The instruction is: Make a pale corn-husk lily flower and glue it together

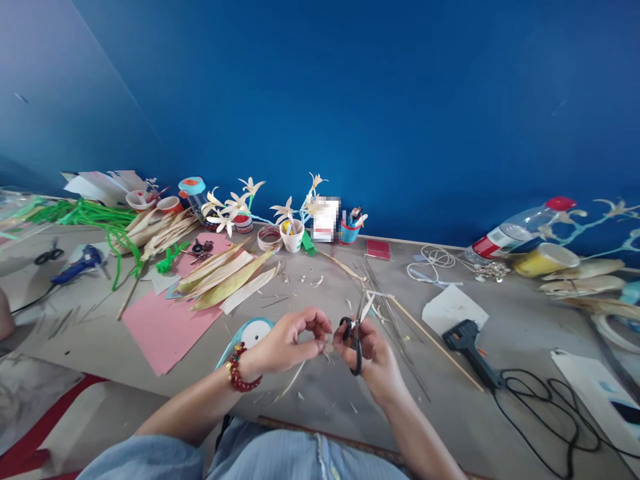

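Note:
My left hand [287,343], with a red bead bracelet at the wrist, is above the table with its fingers curled toward the thumb. Whatever is between those fingertips is too small to make out. Close by on the right, my right hand [377,367] is closed around black-handled scissors [357,343], blades pointing away from me. A pale strip [369,305] shows beside the blades; whether the hand also grips it I cannot tell. Partly behind my left wrist lies a round white disc with a light-blue rim [259,331]. Small pale scraps [300,396] are scattered below the hands.
Dried husks [227,283] lie over pink paper [163,327] on the left. Husk flowers [236,205] and a pen cup [350,231] stand along the blue wall. Thin wires [400,333], a stick [435,341] and a corded black glue gun [470,347] lie right. Another person's arm [6,315] shows far left.

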The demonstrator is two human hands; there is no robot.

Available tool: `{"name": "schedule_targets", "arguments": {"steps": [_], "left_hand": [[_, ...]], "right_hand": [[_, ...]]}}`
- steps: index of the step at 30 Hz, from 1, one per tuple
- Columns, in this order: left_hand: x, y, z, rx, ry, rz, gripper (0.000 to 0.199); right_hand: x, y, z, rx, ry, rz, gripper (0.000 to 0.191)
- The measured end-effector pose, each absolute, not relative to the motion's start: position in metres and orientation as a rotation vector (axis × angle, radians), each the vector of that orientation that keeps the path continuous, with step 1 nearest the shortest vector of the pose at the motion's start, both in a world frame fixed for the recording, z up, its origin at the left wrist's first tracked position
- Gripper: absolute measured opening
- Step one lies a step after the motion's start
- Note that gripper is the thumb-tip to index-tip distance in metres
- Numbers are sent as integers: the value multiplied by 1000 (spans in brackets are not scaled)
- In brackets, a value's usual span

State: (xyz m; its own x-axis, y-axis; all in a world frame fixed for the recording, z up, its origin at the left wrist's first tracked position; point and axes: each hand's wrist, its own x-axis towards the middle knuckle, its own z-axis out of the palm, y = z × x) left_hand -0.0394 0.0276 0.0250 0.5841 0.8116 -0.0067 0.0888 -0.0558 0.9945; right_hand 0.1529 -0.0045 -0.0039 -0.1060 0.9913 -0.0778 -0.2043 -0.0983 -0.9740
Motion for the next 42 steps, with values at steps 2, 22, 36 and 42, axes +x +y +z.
{"name": "schedule_targets", "arguments": {"steps": [2, 22, 36, 42], "left_hand": [[-40, 28, 23, 1495, 770, 760, 19], [-20, 16, 20, 992, 734, 1131, 15], [-14, 12, 25, 937, 729, 1175, 13], [-14, 13, 23, 939, 704, 1186, 12]], "right_hand": [[152, -7, -4, -1023, -1031, 1478, 24], [153, -19, -11, -1141, -1137, 1443, 37], [150, -37, -15, -1114, -1278, 1619, 56], [149, -36, -11, -1125, -1251, 1633, 57]]}}
